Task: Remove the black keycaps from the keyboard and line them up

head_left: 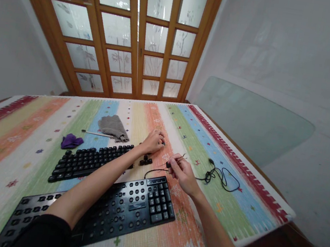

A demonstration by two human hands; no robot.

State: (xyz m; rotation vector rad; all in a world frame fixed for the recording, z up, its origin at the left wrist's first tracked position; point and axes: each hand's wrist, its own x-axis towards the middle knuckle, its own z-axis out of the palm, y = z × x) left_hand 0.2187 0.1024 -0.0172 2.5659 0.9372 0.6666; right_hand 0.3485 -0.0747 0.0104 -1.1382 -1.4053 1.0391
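Note:
My right hand (182, 174) pinches a small black keycap (167, 164) above the orange stripe. A thin wire-like piece (182, 156) sticks out by its fingers; its full shape is hidden. Farther off, my left hand (154, 141) has its fingers curled low over the cloth, with a small dark bit at the fingertips that I cannot make out. Several loose black keycaps (145, 160) lie between the hands. The black keyboard base (120, 210) lies nearest me, partly under my left arm, its number pad still capped. Behind it, many removed keycaps (84, 160) stand in rows.
Beyond the keycaps are a purple cloth (71, 141), a thin white-handled brush (97, 133) and a crumpled grey cloth (114, 127). A coiled black cable (216, 174) lies at the right. A striped tablecloth (192, 228) covers the table, with a wall beyond its right edge.

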